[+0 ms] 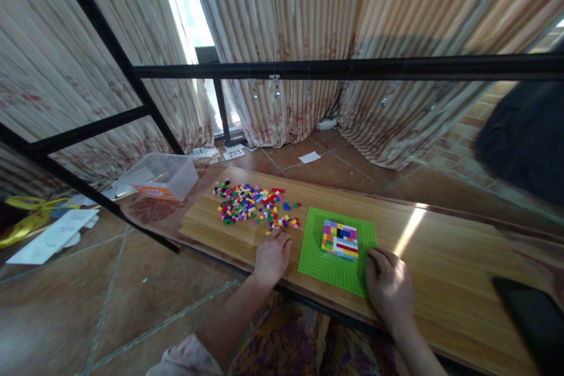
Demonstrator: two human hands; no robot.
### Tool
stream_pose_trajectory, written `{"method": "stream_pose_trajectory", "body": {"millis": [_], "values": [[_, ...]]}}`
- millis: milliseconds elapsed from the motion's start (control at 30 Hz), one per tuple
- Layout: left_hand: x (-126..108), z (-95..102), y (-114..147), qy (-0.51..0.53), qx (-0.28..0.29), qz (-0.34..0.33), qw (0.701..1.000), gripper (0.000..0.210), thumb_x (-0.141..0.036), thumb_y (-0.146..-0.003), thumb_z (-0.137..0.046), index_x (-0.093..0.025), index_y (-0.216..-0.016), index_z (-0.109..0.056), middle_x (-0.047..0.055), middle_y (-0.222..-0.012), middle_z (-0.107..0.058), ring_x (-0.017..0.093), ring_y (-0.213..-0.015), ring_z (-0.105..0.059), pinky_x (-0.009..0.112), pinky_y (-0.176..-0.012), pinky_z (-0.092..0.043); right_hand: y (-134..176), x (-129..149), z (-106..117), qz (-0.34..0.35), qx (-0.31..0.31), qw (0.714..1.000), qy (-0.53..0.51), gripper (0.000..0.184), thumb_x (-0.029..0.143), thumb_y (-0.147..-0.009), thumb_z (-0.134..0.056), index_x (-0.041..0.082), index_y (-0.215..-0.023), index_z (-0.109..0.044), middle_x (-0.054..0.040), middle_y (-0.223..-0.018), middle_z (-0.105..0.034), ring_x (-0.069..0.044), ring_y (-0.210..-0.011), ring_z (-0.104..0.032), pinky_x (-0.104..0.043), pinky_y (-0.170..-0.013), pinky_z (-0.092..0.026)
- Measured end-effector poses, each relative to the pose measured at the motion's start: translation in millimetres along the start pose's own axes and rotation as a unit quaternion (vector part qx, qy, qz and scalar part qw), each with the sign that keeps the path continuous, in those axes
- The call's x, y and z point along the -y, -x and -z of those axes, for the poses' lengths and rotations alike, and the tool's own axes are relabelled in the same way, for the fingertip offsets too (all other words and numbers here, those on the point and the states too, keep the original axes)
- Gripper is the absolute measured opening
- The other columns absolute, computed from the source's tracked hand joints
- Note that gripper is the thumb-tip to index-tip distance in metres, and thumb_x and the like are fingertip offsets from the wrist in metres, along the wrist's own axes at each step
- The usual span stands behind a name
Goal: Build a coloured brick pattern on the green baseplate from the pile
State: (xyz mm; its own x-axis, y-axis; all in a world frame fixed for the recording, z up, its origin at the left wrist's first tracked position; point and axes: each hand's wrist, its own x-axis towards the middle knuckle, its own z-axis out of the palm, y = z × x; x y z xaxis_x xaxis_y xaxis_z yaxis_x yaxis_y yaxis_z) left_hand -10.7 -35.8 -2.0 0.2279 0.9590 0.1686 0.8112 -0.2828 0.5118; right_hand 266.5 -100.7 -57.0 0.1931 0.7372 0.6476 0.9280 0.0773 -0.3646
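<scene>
A green studded baseplate (312, 252) lies on the wooden board, and a low multicoloured block of toy bricks (346, 247) is built up on it, with a dark gap near its middle. Beside the plate's right edge is my right hand (390, 285), its curled fingers and thumb closed at that edge. My left hand (271, 258) rests left of the plate, fingers bent and closed at the near side of a small cluster of loose bricks (284, 222). Whatever is under its fingertips is hidden. Farther left spreads a larger pile of loose toy bricks (244, 202) in many colours.
A clear plastic box (176, 173) with an orange label stands past the board's left end. On the right lies a dark flat object (529, 311). A black metal frame (308, 69) crosses in front of the curtains. Papers (309, 157) lie on the tiled floor.
</scene>
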Motion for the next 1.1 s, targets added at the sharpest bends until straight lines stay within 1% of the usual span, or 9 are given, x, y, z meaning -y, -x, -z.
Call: {"method": "stream_pose_trajectory", "body": {"millis": [167, 333, 400, 500, 667, 800, 967, 1033, 1100], "values": [[-20, -10.9, 3, 0.163, -0.013, -0.007, 0.987, 0.020, -0.021, -0.091, -0.052, -0.020, -0.090, -0.072, 0.004, -0.088, -0.070, 0.017, -0.083, -0.065, 0.028, -0.077, -0.050, 0, 1, 0, -0.012, -0.002, 1.000, -0.007, 0.023, 0.033, -0.091, -0.051, 0.019, -0.098, -0.067, -0.0107, -0.101, -0.065, -0.024, -0.093, -0.057, -0.040, -0.080, -0.050], [-38, -30.0, -5, 0.331, 0.027, 0.069, 0.941, 0.020, -0.025, -0.087, -0.055, -0.017, -0.088, -0.073, 0.001, -0.070, -0.071, 0.014, -0.063, -0.064, 0.024, -0.060, -0.050, -1, 4, 2, -0.014, 0.004, 1.000, -0.006, 0.023, 0.032, -0.091, -0.051, 0.019, -0.099, -0.067, -0.0106, -0.103, -0.065, -0.024, -0.094, -0.057, -0.040, -0.081, -0.050], [-42, -35.3, -10, 0.350, 0.036, 0.078, 0.933, 0.019, -0.024, -0.085, -0.055, -0.017, -0.085, -0.073, -0.001, -0.066, -0.069, 0.014, -0.060, -0.064, 0.023, -0.058, -0.049, -1, 5, 2, -0.017, 0.004, 1.000, -0.005, 0.022, 0.031, -0.091, -0.051, 0.019, -0.100, -0.067, -0.0106, -0.103, -0.065, -0.024, -0.095, -0.058, -0.040, -0.081, -0.051], [-46, -37.5, -14, 0.340, 0.032, 0.061, 0.938, 0.019, -0.022, -0.085, -0.055, -0.018, -0.083, -0.073, 0.000, -0.068, -0.070, 0.014, -0.064, -0.065, 0.023, -0.060, -0.049, -1, 6, 2, -0.014, 0.002, 1.000, -0.004, 0.022, 0.030, -0.091, -0.051, 0.018, -0.099, -0.067, -0.0111, -0.103, -0.065, -0.024, -0.095, -0.058, -0.040, -0.081, -0.051], [-52, -31.4, -16, 0.313, 0.020, 0.035, 0.949, 0.017, -0.017, -0.084, -0.056, -0.018, -0.082, -0.073, 0.002, -0.074, -0.072, 0.015, -0.071, -0.066, 0.024, -0.065, -0.050, -2, 6, 3, -0.009, 0.002, 1.000, -0.007, 0.022, 0.030, -0.091, -0.051, 0.017, -0.100, -0.067, -0.0115, -0.103, -0.065, -0.023, -0.094, -0.057, -0.040, -0.082, -0.051], [-55, -28.7, -17, 0.322, 0.020, 0.041, 0.945, 0.014, -0.016, -0.082, -0.059, -0.018, -0.081, -0.073, 0.002, -0.078, -0.073, 0.015, -0.073, -0.066, 0.025, -0.069, -0.051, -1, 6, 3, -0.016, 0.005, 1.000, -0.003, 0.023, 0.031, -0.091, -0.051, 0.018, -0.100, -0.067, -0.0110, -0.103, -0.065, -0.024, -0.094, -0.057, -0.041, -0.082, -0.051], [-56, -34.2, -23, 0.371, 0.016, 0.069, 0.926, 0.009, -0.012, -0.076, -0.064, -0.016, -0.078, -0.071, 0.001, -0.075, -0.072, 0.014, -0.071, -0.065, 0.025, -0.070, -0.051, -1, 5, 2, -0.015, 0.003, 1.000, -0.002, 0.023, 0.031, -0.091, -0.051, 0.017, -0.099, -0.067, -0.0110, -0.104, -0.065, -0.023, -0.094, -0.057, -0.040, -0.082, -0.051], [-56, -36.9, -27, 0.400, 0.026, 0.097, 0.911, 0.007, -0.011, -0.072, -0.067, -0.016, -0.076, -0.070, 0.000, -0.071, -0.070, 0.012, -0.066, -0.062, 0.024, -0.065, -0.050, -1, 5, 2, -0.016, 0.004, 1.000, -0.001, 0.023, 0.031, -0.091, -0.051, 0.017, -0.099, -0.068, -0.0109, -0.104, -0.065, -0.023, -0.094, -0.057, -0.040, -0.082, -0.051], [-56, -38.4, -30, 0.441, 0.051, 0.137, 0.886, 0.006, -0.012, -0.069, -0.068, -0.015, -0.075, -0.069, -0.002, -0.065, -0.066, 0.010, -0.057, -0.058, 0.022, -0.057, -0.047, -2, 6, 2, -0.017, 0.001, 1.000, 0.001, 0.023, 0.031, -0.091, -0.050, 0.017, -0.099, -0.068, -0.0110, -0.103, -0.065, -0.023, -0.094, -0.057, -0.039, -0.083, -0.050]]}}
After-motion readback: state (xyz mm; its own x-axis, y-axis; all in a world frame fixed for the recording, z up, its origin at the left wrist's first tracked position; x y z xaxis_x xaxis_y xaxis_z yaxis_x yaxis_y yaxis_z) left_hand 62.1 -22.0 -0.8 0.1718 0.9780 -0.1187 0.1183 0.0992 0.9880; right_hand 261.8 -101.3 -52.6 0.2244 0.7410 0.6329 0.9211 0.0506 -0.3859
